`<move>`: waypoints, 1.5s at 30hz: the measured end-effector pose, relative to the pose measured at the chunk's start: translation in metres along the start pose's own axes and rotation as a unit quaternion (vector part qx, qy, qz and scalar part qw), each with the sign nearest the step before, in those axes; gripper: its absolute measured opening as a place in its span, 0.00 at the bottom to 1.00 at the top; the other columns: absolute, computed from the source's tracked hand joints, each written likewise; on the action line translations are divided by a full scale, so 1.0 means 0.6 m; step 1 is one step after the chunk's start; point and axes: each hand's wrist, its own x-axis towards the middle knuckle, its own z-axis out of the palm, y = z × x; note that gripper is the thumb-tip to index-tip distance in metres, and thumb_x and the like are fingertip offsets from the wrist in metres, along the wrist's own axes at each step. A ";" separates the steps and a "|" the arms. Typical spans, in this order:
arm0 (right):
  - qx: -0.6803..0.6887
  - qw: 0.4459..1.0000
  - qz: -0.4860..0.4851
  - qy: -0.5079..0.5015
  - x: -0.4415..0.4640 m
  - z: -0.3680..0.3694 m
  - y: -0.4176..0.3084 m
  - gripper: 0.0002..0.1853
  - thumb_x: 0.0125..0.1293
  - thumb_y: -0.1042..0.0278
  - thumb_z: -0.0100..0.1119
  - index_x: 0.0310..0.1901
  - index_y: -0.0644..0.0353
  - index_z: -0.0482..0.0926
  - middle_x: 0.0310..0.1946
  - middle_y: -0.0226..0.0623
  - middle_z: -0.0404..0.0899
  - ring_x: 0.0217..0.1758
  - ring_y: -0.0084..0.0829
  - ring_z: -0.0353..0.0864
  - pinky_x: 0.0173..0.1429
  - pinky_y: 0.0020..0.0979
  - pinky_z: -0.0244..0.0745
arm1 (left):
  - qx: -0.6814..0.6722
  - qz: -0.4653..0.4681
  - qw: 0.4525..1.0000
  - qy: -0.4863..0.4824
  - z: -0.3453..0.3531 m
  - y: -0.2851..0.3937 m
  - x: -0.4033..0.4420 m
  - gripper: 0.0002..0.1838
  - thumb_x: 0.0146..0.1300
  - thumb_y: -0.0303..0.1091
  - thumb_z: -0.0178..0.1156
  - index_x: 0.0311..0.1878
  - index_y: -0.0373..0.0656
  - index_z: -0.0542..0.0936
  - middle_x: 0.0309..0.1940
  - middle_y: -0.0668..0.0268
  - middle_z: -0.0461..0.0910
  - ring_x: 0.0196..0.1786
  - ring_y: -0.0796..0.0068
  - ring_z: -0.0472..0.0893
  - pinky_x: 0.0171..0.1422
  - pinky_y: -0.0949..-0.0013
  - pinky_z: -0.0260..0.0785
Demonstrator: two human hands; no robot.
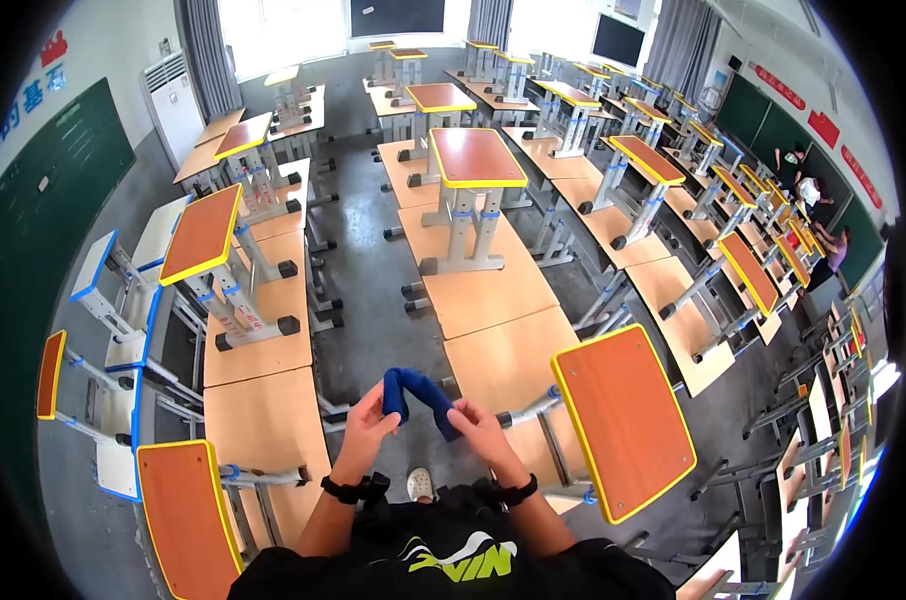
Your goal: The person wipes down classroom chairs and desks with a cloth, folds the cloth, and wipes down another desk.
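A dark blue folded cloth (pixel 419 383) is held up between my two hands over the aisle, bent into an upside-down V. My left hand (pixel 370 425) pinches its left end between thumb and fingers. At the lower right end, my right hand (pixel 482 436) grips the cloth the same way. Both wrists wear black bands. Below the hands, a light-coloured shoe (pixel 420 484) shows on the grey floor.
Stools with red-brown seats and yellow rims rest on wooden desks, one (pixel 623 425) close on my right and another (pixel 188 520) on my left. A grey aisle (pixel 368 290) runs ahead between desk rows. Several people (pixel 808 190) are by the chalkboard at far right.
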 end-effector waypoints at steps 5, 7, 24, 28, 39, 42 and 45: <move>0.103 0.993 0.033 -0.050 0.110 0.039 -0.046 0.10 0.80 0.63 0.57 0.50 0.61 0.79 0.39 0.27 0.82 0.42 0.20 0.82 0.44 0.27 0.80 | 0.015 -0.008 1.000 0.008 -0.046 0.010 0.067 0.38 0.67 0.19 0.65 0.80 0.37 0.64 0.54 0.70 0.80 0.51 0.82 0.79 0.52 0.75 0.74; 0.102 0.990 0.050 -0.083 0.161 0.054 -0.026 0.09 0.78 0.67 0.59 0.52 0.61 0.79 0.41 0.27 0.83 0.43 0.20 0.82 0.46 0.27 0.80 | -0.001 -0.025 1.000 0.010 -0.074 -0.012 0.094 0.39 0.68 0.19 0.64 0.81 0.36 0.63 0.57 0.68 0.80 0.54 0.80 0.80 0.57 0.74 0.74; 0.011 1.000 -0.018 -0.015 0.732 0.025 -0.111 0.14 0.68 0.73 0.68 0.53 0.63 0.78 0.35 0.30 0.84 0.37 0.21 0.83 0.43 0.25 0.79 | 0.096 -0.010 0.989 0.110 -0.208 0.071 0.618 0.29 0.67 0.21 0.66 0.72 0.32 0.75 0.46 0.68 0.85 0.41 0.85 0.81 0.43 0.77 0.73; 0.061 0.998 -0.009 0.019 0.843 0.016 -0.101 0.15 0.67 0.75 0.69 0.53 0.62 0.77 0.37 0.29 0.82 0.36 0.21 0.81 0.41 0.25 0.78 | 0.123 0.012 0.976 0.178 -0.253 0.074 0.710 0.28 0.66 0.20 0.67 0.70 0.33 0.75 0.41 0.67 0.86 0.38 0.85 0.80 0.41 0.78 0.73; -0.011 0.999 0.042 -0.019 1.136 0.038 -0.056 0.14 0.66 0.76 0.67 0.52 0.60 0.78 0.42 0.30 0.81 0.45 0.21 0.81 0.47 0.26 0.78 | 0.227 -0.010 0.943 0.244 -0.427 0.023 0.970 0.15 0.69 0.21 0.63 0.58 0.40 0.82 0.35 0.74 0.79 0.36 0.86 0.78 0.43 0.78 0.72; -0.027 0.998 0.040 -0.030 1.250 0.068 -0.076 0.13 0.67 0.76 0.66 0.52 0.61 0.78 0.43 0.29 0.82 0.44 0.20 0.81 0.48 0.26 0.78 | 0.198 -0.009 0.950 0.242 -0.494 0.049 1.074 0.15 0.70 0.21 0.63 0.58 0.39 0.82 0.36 0.73 0.79 0.36 0.86 0.78 0.44 0.78 0.72; -0.065 0.998 -0.013 -0.019 1.379 0.093 -0.122 0.12 0.68 0.76 0.64 0.52 0.63 0.79 0.41 0.28 0.82 0.42 0.19 0.80 0.47 0.25 0.77 | 0.159 0.043 0.952 0.257 -0.561 0.100 1.183 0.12 0.69 0.20 0.62 0.54 0.37 0.84 0.35 0.75 0.81 0.36 0.88 0.78 0.41 0.80 0.71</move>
